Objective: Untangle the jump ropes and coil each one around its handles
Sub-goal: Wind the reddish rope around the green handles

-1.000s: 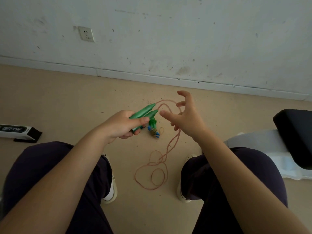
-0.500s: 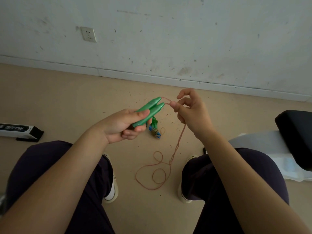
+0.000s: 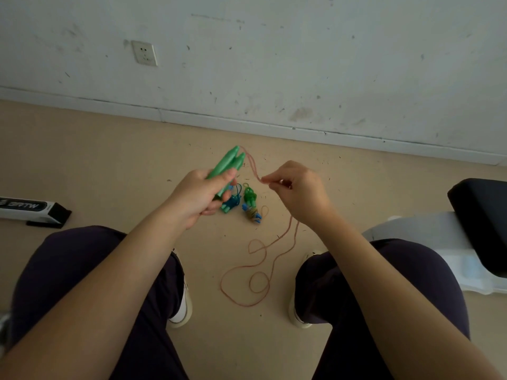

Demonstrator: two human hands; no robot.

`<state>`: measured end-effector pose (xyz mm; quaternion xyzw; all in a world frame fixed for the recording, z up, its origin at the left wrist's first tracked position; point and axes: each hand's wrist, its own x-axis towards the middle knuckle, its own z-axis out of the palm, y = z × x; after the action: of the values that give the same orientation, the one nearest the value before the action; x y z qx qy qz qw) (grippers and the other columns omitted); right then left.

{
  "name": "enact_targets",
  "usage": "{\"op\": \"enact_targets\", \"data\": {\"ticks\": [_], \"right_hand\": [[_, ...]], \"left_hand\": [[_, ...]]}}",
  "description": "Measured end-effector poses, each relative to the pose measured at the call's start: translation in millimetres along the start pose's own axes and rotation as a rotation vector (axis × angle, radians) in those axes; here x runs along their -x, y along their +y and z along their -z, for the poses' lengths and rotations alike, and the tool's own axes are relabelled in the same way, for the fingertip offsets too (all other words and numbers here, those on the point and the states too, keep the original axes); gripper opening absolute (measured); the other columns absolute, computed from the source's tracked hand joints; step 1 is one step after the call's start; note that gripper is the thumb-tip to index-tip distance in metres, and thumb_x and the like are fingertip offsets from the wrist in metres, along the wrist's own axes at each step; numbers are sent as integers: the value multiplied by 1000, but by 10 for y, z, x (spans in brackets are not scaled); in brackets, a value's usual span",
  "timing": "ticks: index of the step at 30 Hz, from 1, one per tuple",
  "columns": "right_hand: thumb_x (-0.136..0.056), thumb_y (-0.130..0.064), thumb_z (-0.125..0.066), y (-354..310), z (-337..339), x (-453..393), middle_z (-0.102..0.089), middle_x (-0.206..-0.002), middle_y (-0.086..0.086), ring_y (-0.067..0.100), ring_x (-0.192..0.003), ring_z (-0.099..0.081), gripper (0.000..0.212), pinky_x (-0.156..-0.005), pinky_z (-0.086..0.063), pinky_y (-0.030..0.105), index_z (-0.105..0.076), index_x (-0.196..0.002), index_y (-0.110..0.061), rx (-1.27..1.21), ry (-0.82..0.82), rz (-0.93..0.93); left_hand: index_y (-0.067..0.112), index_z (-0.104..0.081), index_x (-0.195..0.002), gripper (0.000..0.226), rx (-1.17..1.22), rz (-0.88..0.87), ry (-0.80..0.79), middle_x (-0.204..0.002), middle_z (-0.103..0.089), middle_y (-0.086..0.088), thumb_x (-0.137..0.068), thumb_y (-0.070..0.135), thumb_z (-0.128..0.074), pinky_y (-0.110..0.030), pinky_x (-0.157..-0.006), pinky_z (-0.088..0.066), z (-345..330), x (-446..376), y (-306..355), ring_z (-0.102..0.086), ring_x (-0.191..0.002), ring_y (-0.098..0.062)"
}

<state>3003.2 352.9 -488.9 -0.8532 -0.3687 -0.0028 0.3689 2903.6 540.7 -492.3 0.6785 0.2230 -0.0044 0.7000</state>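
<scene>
One camera sat on my head and looked forward and steeply down past my forearms. My left hand and right hand filled the middle of the wide-angle view, close to the lens. My knees framed the bottom edge, the floor lay further off, and the wall closed the top. No other view shared the scene.

The left hand grips two green handles together. The right hand pinches the orange rope, whose slack loops on the floor.
</scene>
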Motion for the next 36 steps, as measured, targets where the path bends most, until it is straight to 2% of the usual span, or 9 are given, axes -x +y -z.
{"op": "enact_targets", "data": {"ticks": [3, 7, 11, 19, 22, 26, 30, 33, 36], "right_hand": [[-85, 0, -69, -42, -39, 19, -63, -91, 1, -4, -71, -50, 16, -71, -40, 4, -78, -93, -9, 6, -129, 75], [-82, -5, -74, -120, -69, 46, -61, -81, -8, -3, -71, -49, 12, -69, -36, 5, -79, -88, -13, 24, -278, 166], [-78, -6, -77, -203, -35, 62, -61, -75, -17, -4, -71, -56, 12, -68, -40, 9, -76, -87, -15, -85, -344, 60], [-74, -11, -83, -184, 5, 53, -53, -87, -4, 3, -68, -48, 20, -64, -44, 15, -66, -81, -18, -192, -326, -1], [-71, -20, -86, -146, 75, 38, -49, -77, -8, 0, -60, -43, 31, -57, -40, 14, -58, -84, -17, -229, -368, -72], [-72, -30, -86, -84, 103, 40, -47, -68, -4, 3, -54, -37, 42, -51, -35, 16, -47, -76, -15, -315, -391, -196], [-81, -26, -79, -106, 30, 63, -55, -67, -4, 6, -59, -49, 26, -54, -42, 17, -60, -77, -8, -386, -434, -211], [-84, -25, -76, -108, 45, 55, -65, -75, 1, 7, -66, -58, 22, -59, -48, 19, -68, -87, -5, -469, -429, -267], [-91, -21, -68, -94, 73, 44, -67, -84, 6, 10, -68, -59, 9, -60, -48, 22, -69, -89, -12, -550, -386, -256]], "left_hand": [[7, -63, -95, 29, -271, 36, -36, -63, -58, -1, -88, 33, -74, -21, -38, -26, -29, -3, -31, -34, -40, -9], [3, -63, -101, 46, -542, 96, -212, -59, -58, 0, -80, 40, -80, -21, -41, -30, -54, 47, -19, -39, -42, -10], [6, -62, -93, 48, -675, 112, -323, -57, -58, 3, -79, 49, -78, -21, -44, -32, -113, 82, -25, -40, -44, -10], [14, -67, -90, 41, -677, 83, -393, -53, -57, 4, -84, 55, -69, -22, -47, -33, -124, 94, -13, -42, -47, -12], [17, -68, -88, 39, -674, 71, -426, -53, -56, 4, -85, 56, -67, -21, -47, -34, -138, 123, -7, -42, -44, -9], [20, -69, -86, 54, -619, 58, -446, -53, -54, 4, -72, 70, -59, -22, -51, -35, -169, 184, 45, -42, -46, -9], [20, -70, -86, 60, -606, 39, -452, -54, -54, 4, -73, 76, -51, -22, -52, -35, -203, 207, 36, -40, -46, -9], [18, -70, -89, 46, -569, 40, -433, -57, -54, 1, -86, 62, -57, -22, -51, -33, -193, 185, 38, -39, -46, -9], [17, -65, -109, 37, -435, 52, -418, -61, -55, -1, -91, 49, -65, -21, -46, -29, -150, 147, 34, -35, -53, -16]]}}
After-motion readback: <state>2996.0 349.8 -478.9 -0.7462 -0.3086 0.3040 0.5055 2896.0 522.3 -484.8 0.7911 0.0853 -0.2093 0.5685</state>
